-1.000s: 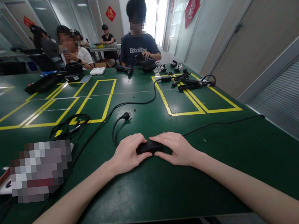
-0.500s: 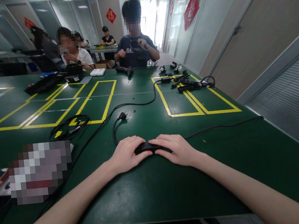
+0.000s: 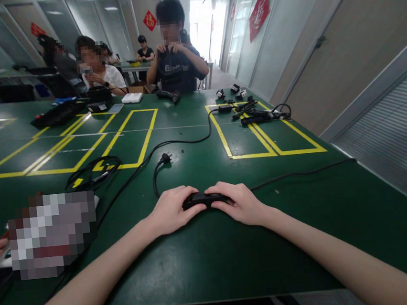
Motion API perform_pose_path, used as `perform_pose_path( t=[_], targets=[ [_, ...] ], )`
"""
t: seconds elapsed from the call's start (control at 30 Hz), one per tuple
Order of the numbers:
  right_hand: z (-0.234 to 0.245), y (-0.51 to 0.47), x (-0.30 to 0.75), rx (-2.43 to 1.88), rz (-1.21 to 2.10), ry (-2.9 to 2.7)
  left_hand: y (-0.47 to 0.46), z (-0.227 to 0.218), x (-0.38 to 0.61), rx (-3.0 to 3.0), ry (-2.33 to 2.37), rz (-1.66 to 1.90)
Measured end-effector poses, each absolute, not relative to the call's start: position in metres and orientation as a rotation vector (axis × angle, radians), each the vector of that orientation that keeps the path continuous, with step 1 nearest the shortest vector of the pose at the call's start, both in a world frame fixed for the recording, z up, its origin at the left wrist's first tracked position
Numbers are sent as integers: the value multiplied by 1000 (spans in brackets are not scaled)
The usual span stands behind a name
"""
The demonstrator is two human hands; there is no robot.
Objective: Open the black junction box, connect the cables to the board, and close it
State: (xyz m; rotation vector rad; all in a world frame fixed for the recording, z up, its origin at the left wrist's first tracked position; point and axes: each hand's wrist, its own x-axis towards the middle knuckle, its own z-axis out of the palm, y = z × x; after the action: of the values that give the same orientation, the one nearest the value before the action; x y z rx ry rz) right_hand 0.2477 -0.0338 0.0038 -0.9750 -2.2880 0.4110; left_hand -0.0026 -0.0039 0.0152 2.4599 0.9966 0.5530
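Between my hands a black, oblong power adapter (image 3: 201,199) lies low at the table. My left hand (image 3: 173,209) grips its left end, thumb in front and fingers behind. Its right end is in my right hand (image 3: 239,202), held the same way. Just beyond my left hand, a short black cord curves up to a two-pin plug (image 3: 165,158) lying on the table. A thin black cable (image 3: 299,174) runs from behind my right hand to the table's right edge. Where both cords meet the adapter is hidden by my hands.
The green table (image 3: 214,261) has yellow tape outlines (image 3: 254,156). A coiled black cable (image 3: 94,175) and a blurred-out object (image 3: 53,234) are at left. A drill (image 3: 169,96) and tangled black cords (image 3: 261,116) lie farther back. A person (image 3: 178,63) is across the table.
My right-hand fingers have shifted slightly rightward, so more of the adapter's top shows. My left hand keeps its grip. Across the table, the person has raised both hands near the face.
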Motion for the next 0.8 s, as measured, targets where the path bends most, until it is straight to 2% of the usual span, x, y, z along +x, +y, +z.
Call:
perform_pose_path(
  t=[0.57, 0.67, 0.8],
  targets=[
    [5, -36, 249, -957, 72, -2600, -4, 16, -2, 2351, 1021, 443],
    [6, -34, 254, -949, 71, -2576, -3, 12, -3, 2444, 957, 571],
    [11, -23, 273, -1052, 178, -2281, 0, 11, -7, 2670, 842, 933]
  ],
)
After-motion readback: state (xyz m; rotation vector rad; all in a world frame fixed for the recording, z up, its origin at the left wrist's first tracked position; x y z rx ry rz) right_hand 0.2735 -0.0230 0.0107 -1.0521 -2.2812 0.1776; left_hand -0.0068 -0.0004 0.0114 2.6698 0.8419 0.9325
